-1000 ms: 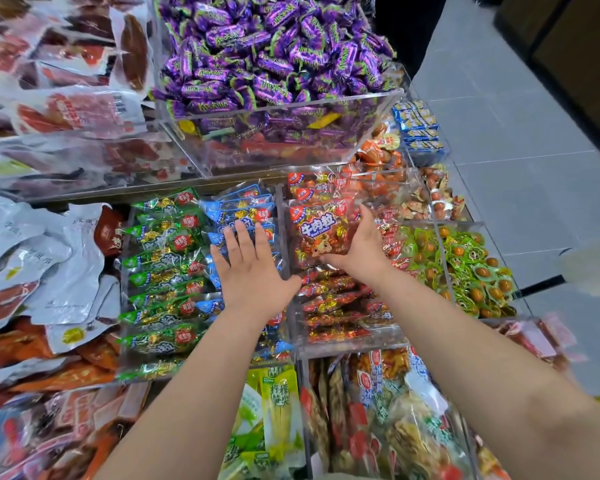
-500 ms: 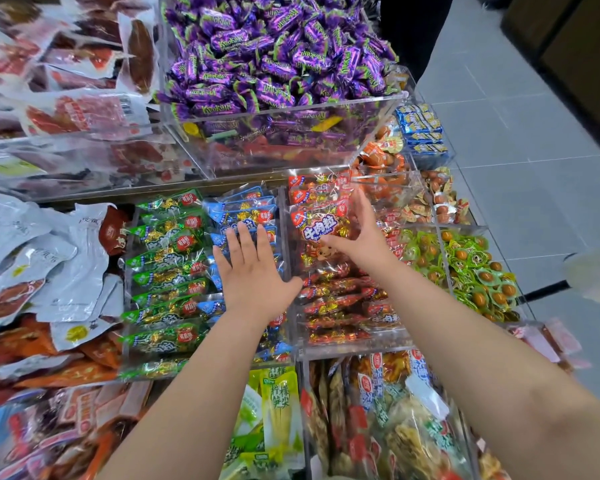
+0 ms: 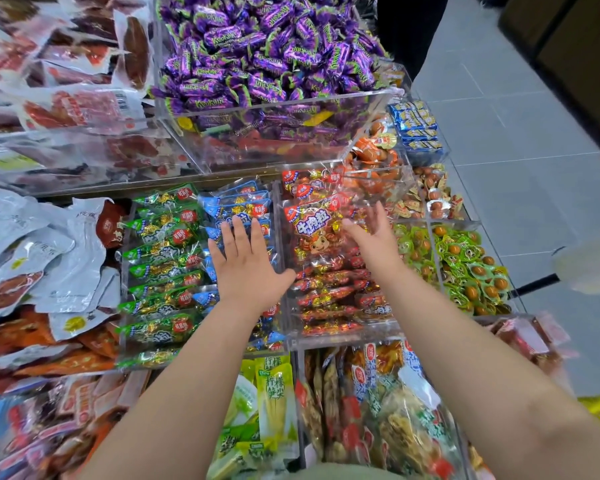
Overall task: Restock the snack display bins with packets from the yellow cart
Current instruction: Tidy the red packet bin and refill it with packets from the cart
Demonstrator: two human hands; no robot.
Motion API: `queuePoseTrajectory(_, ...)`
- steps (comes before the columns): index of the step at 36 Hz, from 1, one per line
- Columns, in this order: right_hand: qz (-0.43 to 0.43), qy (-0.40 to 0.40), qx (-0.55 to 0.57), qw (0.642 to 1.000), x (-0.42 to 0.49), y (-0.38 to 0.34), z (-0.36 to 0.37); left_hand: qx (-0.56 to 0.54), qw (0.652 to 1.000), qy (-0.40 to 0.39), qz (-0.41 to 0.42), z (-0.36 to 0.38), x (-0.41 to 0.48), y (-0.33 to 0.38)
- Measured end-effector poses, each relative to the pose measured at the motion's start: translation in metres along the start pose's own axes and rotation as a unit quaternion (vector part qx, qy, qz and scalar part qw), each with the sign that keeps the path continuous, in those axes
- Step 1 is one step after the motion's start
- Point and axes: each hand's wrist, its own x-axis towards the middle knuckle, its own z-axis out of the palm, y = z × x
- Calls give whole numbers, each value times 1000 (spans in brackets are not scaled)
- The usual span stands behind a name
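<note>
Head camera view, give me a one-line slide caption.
Left hand flat on blue packets, right hand touching an upright red packet in clear bins.

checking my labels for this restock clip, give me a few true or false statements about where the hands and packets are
The left hand rests flat on the blue packets. True.
The right hand grips a purple candy. False: its fingers are straight, against the red packets.
The purple candies lie beyond the red packets. True.
The long green packets lie right of the red packets. False: they lie left of the blue packets.
</note>
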Motion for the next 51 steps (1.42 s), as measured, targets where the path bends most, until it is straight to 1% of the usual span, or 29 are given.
queuePoseTrajectory(2,9,46,-24,999,-12,3,-9,1,1000,0,0,-1,-1,0)
queuePoseTrajectory(4,15,80,-16,997,-27,9,-21,-8,1000,0,3,-5,-2,-1)
queuePoseTrajectory(7,24,87,11,996,-57,17,-41,-47,999,17,9,-12,-8,-3)
queuePoseTrajectory(9,46,82,19,995,-80,22,-54,-97,995,35,16,-17,-18,-3)
queuePoseTrajectory(11,53,93,22,994,-100,25,-66,-157,984,77,36,-23,-33,-2)
queuePoseTrajectory(13,42,100,16,994,-118,23,-76,-211,966,132,73,-25,-53,3)
queuePoseTrajectory(15,27,105,15,994,-135,20,-85,-271,945,156,99,-24,-76,13)
queuePoseTrajectory(16,23,106,13,994,-144,20,-88,-308,934,143,111,-21,-87,19)
queuePoseTrajectory(18,30,103,3,994,-163,24,-95,-372,913,88,142,-10,-106,31)
queuePoseTrajectory(20,51,103,9,993,-185,38,-101,-402,898,27,175,4,-124,43)
queuePoseTrajectory(22,70,143,26,987,-211,58,-107,-410,892,-39,187,17,-141,55)
queuePoseTrajectory(25,120,235,79,961,-253,96,-121,-426,872,-160,182,38,-164,75)
queuePoseTrajectory(27,158,276,78,945,-284,125,-131,-399,870,-225,180,53,-179,88)
queuePoseTrajectory(29,203,300,78,929,-319,155,-142,-376,861,-291,177,69,-194,98)
queuePoseTrajectory(31,248,319,98,910,-357,182,-150,-323,859,-354,180,87,-209,107)
queuePoseTrajectory(35,320,379,181,850,-430,233,-160,-266,842,-443,152,127,-242,130)
queuePoseTrajectory(38,362,409,232,805,-479,264,-170,-244,839,-475,102,145,-267,151)
queuePoseTrajectory(40,392,417,268,775,-508,283,-177,-229,831,-501,77,151,-282,166)
queuePoseTrajectory(42,428,412,296,748,-532,299,-183,-210,823,-524,63,157,-296,181)
queuePoseTrajectory(44,455,400,319,729,-552,312,-191,-186,822,-534,60,164,-308,195)
queuePoseTrajectory(47,473,393,335,713,-572,326,-211,-149,839,-517,78,175,-324,218)
queuePoseTrajectory(51,466,388,338,720,-580,336,-254,-143,837,-517,103,189,-349,250)
